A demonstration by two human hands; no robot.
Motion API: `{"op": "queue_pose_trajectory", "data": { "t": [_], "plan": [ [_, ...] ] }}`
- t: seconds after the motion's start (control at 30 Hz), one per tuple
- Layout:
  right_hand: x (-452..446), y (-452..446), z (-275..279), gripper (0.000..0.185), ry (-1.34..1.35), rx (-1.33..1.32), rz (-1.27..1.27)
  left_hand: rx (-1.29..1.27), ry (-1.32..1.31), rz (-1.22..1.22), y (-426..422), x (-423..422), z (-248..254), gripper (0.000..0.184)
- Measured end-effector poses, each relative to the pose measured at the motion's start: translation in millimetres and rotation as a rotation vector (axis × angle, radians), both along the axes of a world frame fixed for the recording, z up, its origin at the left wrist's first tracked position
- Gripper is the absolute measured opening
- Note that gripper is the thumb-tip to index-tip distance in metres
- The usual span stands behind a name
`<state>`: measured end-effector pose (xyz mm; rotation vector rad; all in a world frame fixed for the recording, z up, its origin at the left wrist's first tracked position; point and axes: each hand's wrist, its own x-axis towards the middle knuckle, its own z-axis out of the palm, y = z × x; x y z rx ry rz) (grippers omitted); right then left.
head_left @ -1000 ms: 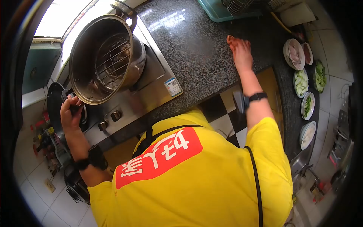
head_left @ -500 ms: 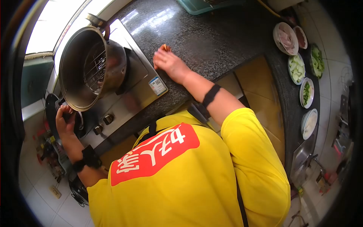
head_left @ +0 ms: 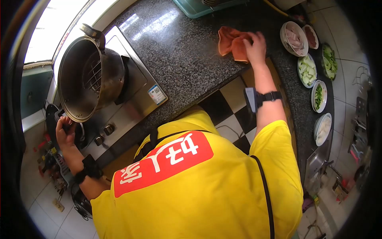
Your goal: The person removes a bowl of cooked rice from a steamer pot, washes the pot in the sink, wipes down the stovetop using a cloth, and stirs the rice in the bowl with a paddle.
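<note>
A large metal pot (head_left: pixel 113 77) is tipped on its side over the stove, its mouth facing left and a wire rack (head_left: pixel 94 75) visible inside. My left hand (head_left: pixel 65 131) is closed at the near rim of the pot, around what looks like its side handle, mostly hidden by the fingers. Over on the dark counter lies an orange cloth (head_left: pixel 232 43), bunched and partly folded. My right hand (head_left: pixel 256 47) has its thumb and fingers on the right end of this cloth; the fingertips are slightly blurred.
Along the right counter stand a bowl of pale meat (head_left: pixel 295 39), a plate of sliced vegetable (head_left: pixel 307 71), a bowl of chopped greens (head_left: pixel 318 96) and a white bowl (head_left: pixel 322 129). A green tray (head_left: pixel 191 12) sits at the back. Stove knobs (head_left: pixel 108 129) face me.
My right hand has swept right across the counter from beside the stove, and the orange cloth has come along, now showing more fully. My left hand stays at the pot.
</note>
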<state>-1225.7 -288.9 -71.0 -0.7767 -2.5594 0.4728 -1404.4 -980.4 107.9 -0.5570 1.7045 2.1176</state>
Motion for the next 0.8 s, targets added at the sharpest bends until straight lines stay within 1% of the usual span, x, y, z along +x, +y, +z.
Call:
{"op": "queue_pose_trajectory", "data": {
  "t": [0.07, 0.1, 0.17, 0.2, 0.23, 0.27, 0.3, 0.33, 0.4, 0.47, 0.53, 0.57, 0.63, 0.67, 0.7, 0.73, 0.8],
  "plan": [
    [-6, -5, 15, 0.040, 0.222, -0.003, 0.018, 0.005, 0.044, -0.082, 3, 1, 1, 0.005],
    [-9, -12, 14, 0.040, 0.223, -0.007, 0.024, 0.001, 0.045, -0.075, 4, 2, 2, 0.005],
    [-7, -29, 8, 0.035, 0.003, 0.075, 0.361, -0.058, 0.031, 0.075, 19, 7, 7, 0.008],
    [-4, -27, -4, 0.035, 0.002, 0.068, 0.369, -0.065, 0.029, 0.083, 15, 6, 5, 0.008],
    [-1, -21, -21, 0.033, -0.008, 0.130, 0.346, 0.009, 0.020, 0.006, 9, 3, 2, 0.009],
    [-4, -23, -26, 0.032, -0.015, 0.191, 0.325, 0.083, 0.014, -0.067, 8, 2, 3, 0.011],
    [-4, -29, -32, 0.027, 0.068, 0.197, 0.269, 0.065, 0.017, -0.014, 8, 2, 1, 0.013],
    [-2, -41, -38, 0.027, 0.071, 0.193, 0.280, 0.061, 0.019, -0.003, 11, 5, 2, 0.013],
    [2, -69, -46, 0.023, 0.179, 0.184, 0.294, 0.054, 0.028, -0.001, 20, 7, 5, 0.013],
    [16, -123, -3, 0.020, 0.075, -0.294, 0.666, 0.013, 0.038, 0.036, 19, 7, 4, 0.013],
    [36, -183, 4, 0.022, 0.168, -0.002, 0.743, 0.083, 0.037, -0.024, 12, 6, 0, 0.012],
    [32, -182, 4, 0.022, 0.171, 0.001, 0.761, 0.047, 0.039, -0.006, 8, 5, -1, 0.009],
    [22, -182, 2, 0.016, 0.222, -0.130, 0.909, 0.006, 0.037, 0.025, 5, 7, -3, 0.008],
    [6, -176, 17, 0.017, 0.238, -0.274, 1.002, -0.039, 0.026, 0.033, 6, 7, -2, 0.007],
    [-10, -167, 19, 0.017, 0.248, -0.371, 0.970, -0.030, 0.037, -0.008, 5, 6, -2, 0.007],
    [-30, -159, 19, 0.017, 0.254, -0.469, 0.935, -0.038, 0.035, 0.002, 4, 6, -2, 0.007],
    [-81, -151, 27, 0.015, 0.425, -0.348, 0.743, -0.006, 0.049, 0.006, 3, 7, -4, 0.007]
  ]
}}
